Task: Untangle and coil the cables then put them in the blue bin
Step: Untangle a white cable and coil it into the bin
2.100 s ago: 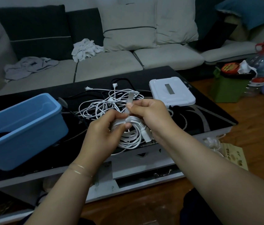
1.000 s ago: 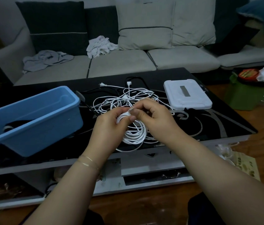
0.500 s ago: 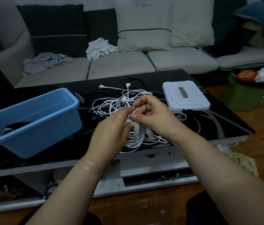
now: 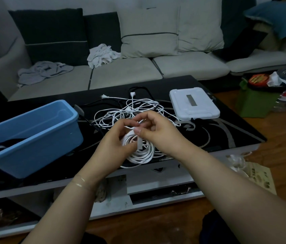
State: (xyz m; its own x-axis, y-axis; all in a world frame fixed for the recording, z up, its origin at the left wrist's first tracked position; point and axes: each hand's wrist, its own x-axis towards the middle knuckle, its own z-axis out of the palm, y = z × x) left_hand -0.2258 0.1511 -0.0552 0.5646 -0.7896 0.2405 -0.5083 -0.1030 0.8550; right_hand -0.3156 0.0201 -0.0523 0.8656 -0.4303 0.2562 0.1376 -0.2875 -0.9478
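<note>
While your left hand (image 4: 116, 143) clasps the coiled white rubbery cable (image 4: 141, 152) and your right hand (image 4: 158, 132) pinches its flat white strap (image 4: 140, 144) just between them, grip the bundled middle, since the light, springy loops will likely loosen, with the blue plastic bin (image 4: 33, 131) left of both.

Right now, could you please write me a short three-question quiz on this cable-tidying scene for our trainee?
1. True or false: the left hand grips the white coil.
2. Which lies right of the loose cable tangle on the table? A) blue bin B) white lid C) grey cloth
3. Fill in: the right hand pinches a white ____ hanging over the coil.

Key: 1 true; 2 B; 3 strap.
</note>
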